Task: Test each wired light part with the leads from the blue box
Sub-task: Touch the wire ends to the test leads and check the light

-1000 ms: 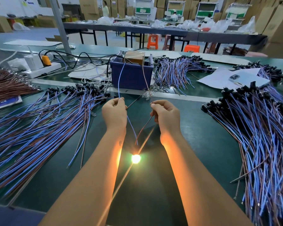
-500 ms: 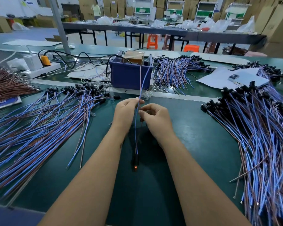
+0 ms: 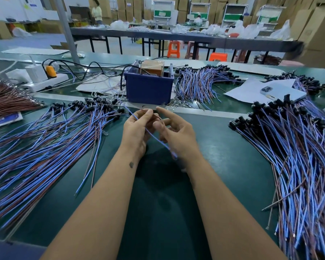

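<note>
Both hands are raised over the middle of the dark green matte bench [image 3: 223, 166], just near of the blue box [image 3: 148, 90]. Left hand [image 3: 137, 128]: fingers curled, thumb and fingertips pinching a thin blue insulated wire [image 3: 154, 137] that runs diagonally from far left, across the left palm, toward the right wrist. Right hand [image 3: 178, 136]: forefinger extended straight toward the left hand's fingertips, remaining fingers loosely curled; a thin brown wire seems to loop near its thumb, but whether the hand grips anything cannot be told — motion blur obscures it.

The blue box is a rectangular, smooth-walled plastic bin; a tan, tape-wrapped block [image 3: 152, 66] stands inside it, and a black cable enters at its left.

Wired light parts — slim blue and brown leads ending in small black cylindrical heads — lie in fanned heaps: one at left [image 3: 45, 139]; one at right [image 3: 298, 147]; a smaller one [image 3: 201, 81] far right of the box. White power strip [image 3: 45, 82] far left, carrying an orange plug; a phone [image 3: 281, 92] lies on white paper far right.
</note>
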### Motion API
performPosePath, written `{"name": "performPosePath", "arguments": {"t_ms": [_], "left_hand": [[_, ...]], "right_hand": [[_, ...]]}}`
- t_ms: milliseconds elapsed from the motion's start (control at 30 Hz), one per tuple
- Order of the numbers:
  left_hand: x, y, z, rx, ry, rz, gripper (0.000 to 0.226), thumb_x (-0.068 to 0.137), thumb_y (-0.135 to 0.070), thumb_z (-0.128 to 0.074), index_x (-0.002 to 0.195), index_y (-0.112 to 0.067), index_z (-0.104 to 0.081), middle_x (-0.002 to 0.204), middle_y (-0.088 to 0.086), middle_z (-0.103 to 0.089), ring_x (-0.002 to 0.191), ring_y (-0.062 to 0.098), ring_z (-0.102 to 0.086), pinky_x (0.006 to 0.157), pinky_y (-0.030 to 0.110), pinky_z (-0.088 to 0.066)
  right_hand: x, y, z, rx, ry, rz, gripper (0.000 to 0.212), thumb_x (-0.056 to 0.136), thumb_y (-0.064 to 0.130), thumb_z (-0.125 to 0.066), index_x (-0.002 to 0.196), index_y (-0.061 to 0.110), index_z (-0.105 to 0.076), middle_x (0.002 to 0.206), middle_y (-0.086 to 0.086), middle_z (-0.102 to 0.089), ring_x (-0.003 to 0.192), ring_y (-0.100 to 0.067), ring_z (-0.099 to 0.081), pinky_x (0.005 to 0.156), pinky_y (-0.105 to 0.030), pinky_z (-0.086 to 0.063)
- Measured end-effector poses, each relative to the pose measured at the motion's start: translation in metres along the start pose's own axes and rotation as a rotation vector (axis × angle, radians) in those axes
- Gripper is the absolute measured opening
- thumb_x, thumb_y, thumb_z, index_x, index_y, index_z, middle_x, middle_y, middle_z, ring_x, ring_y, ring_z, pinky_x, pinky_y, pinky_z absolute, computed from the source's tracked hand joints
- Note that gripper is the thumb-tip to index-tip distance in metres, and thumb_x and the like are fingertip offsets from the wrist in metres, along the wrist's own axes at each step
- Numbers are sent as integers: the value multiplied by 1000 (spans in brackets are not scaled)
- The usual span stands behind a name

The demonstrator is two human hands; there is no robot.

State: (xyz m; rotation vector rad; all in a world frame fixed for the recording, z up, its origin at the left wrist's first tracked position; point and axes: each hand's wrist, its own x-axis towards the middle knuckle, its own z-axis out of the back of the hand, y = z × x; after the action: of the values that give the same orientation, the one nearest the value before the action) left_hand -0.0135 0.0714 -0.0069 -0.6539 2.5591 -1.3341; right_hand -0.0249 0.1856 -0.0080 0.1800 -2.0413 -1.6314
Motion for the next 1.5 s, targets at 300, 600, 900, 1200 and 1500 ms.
{"name": "performPosePath", "arguments": {"t_ms": [300, 600, 900, 1200, 1500], "left_hand": [[4, 3, -3, 40, -183, 19, 28, 103, -21, -45, 75, -16, -43, 59, -2, -40, 35, 4, -30, 35, 16, -25], [-4, 13, -2, 477, -8, -125, 17, 96, -14, -58, 80, -16, -57, 53, -5, -61, 46, 6, -55, 47, 19, -47], [-43, 22, -25, 1574, 370, -654, 18, 95, -20, -54, 108, -15, -66, 97, 7, -69, 92, 30, -63, 75, 41, -49], [-107, 50, -110, 1248, 787, -1131, 16, 80, -3, -74, 94, -12, -73, 85, 4, -68, 73, 27, -65, 47, 35, -51], [-118, 94, -123, 1439, 1036, -820, 37, 92, -10, -46, 116, -29, -66, 108, -3, -64, 103, 23, -57, 69, 34, -49]], "right_hand": [[2, 5, 2, 429, -64, -255, 28, 104, 25, -38, 107, 11, -62, 71, -6, -70, 61, -17, -69, 57, -24, -56], [8, 7, 17, 784, -307, -223, 11, 98, 0, -46, 101, 1, -57, 85, -17, -63, 69, -16, -71, 70, -24, -60], [3, 13, 28, 437, -536, -241, 36, 106, 24, -31, 86, 12, -58, 68, -1, -48, 60, -11, -46, 54, -18, -42], [-12, 97, 147, -44, -565, -238, 29, 105, 28, -34, 93, 11, -54, 45, 9, -38, 36, -6, -29, 37, -19, -25], [-55, 111, 241, -1454, -577, -539, 34, 98, 26, -42, 128, 11, -49, 126, -15, -53, 116, -35, -46, 90, -41, -42]]}}
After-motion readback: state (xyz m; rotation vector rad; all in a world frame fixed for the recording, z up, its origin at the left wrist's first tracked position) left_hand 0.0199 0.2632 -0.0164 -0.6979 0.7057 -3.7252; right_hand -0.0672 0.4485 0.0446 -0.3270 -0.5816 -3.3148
